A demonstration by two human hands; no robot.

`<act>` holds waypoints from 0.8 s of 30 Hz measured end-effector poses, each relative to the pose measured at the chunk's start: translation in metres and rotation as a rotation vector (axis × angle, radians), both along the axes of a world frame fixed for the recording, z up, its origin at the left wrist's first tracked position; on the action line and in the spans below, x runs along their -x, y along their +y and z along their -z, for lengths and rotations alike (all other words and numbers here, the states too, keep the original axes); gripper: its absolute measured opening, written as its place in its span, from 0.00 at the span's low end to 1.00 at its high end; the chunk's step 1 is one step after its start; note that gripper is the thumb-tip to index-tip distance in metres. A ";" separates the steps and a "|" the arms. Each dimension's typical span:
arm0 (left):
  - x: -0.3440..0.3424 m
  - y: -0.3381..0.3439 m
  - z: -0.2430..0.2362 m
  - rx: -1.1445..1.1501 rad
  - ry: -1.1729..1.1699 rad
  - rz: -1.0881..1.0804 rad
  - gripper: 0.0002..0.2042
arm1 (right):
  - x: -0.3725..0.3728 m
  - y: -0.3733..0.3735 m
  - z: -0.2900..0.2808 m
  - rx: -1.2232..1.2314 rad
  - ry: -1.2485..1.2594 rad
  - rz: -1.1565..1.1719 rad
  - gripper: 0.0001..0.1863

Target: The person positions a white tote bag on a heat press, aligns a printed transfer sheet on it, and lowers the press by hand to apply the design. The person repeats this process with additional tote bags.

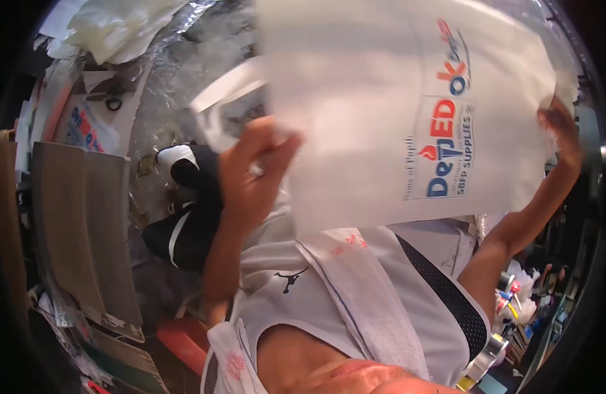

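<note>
A large white fabric bag (pixel 355 118), printed in red and blue, is held up across the upper middle and right of the head view. My left hand (pixel 250 171) is closed at its left edge, gripping it near the thumb and index finger. My right hand (pixel 559 128) grips the far right edge, with some fingertips hidden behind the fabric. A white strap (pixel 217 92) loops out beside the bag, above my left hand. A white towel (pixel 362 295) hangs over my light sleeveless shirt.
Crumpled clear plastic (pixel 172 65) lies beyond the bag, white sheets (pixel 99 26) at upper left. Cardboard panels (pixel 80 236) stand at left below a printed white item (pixel 86 131). Black-and-white items (pixel 181 223) are beside my left forearm, a red plastic object (pixel 185 341) below. Assorted clutter (pixel 513 295) fills the lower right.
</note>
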State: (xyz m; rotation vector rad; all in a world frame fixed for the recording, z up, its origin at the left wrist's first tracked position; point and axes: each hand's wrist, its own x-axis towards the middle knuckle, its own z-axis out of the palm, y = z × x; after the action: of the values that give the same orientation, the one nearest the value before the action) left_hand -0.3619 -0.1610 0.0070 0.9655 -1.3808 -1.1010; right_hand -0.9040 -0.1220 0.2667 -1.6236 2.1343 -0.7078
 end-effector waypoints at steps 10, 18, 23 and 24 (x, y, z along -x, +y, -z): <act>0.161 -0.062 0.054 0.168 -0.273 0.378 0.12 | 0.181 0.109 0.184 -0.480 -0.238 0.307 0.18; 0.190 -0.059 0.068 0.227 -0.251 0.419 0.11 | 0.261 0.092 0.201 -0.887 0.643 0.311 0.15; 0.182 -0.052 0.065 0.375 -0.248 0.223 0.12 | 0.167 -0.002 0.145 -0.296 0.877 -0.095 0.15; 0.175 -0.048 0.063 0.371 -0.253 0.185 0.13 | 0.117 -0.040 0.130 -0.090 0.389 0.106 0.15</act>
State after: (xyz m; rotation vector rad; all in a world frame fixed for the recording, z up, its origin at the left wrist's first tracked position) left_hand -0.5366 -0.2094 -0.0556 0.7329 -1.8346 -0.8308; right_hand -1.0213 -0.1622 0.1368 -1.7209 2.4961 -0.3367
